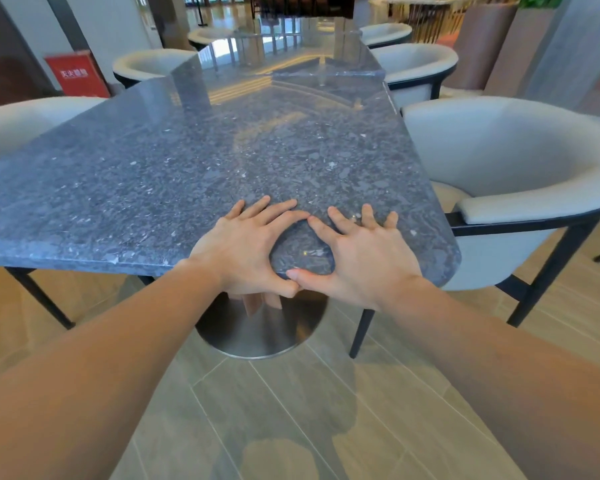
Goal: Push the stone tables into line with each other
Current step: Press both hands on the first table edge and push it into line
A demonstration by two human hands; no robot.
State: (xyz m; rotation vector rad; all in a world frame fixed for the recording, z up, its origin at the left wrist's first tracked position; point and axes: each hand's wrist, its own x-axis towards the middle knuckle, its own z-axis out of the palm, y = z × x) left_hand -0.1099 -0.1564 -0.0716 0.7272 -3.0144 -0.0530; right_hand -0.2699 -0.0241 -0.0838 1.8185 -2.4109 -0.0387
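Both forearms are bare, no sleeves, rings or watch.

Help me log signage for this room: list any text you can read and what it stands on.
Red sign at upper left, behind the chair: one line of white characters, too blurred to read.
Near stone table, far stone table, chairs: no text visible.

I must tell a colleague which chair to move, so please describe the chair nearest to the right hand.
Start at the near stone table, where both hands press on the front edge. Beside its right side stands a pale chair, by the right hand. Unlike the similar chairs behind, it is nearest and largest in view, its dark legs showing.
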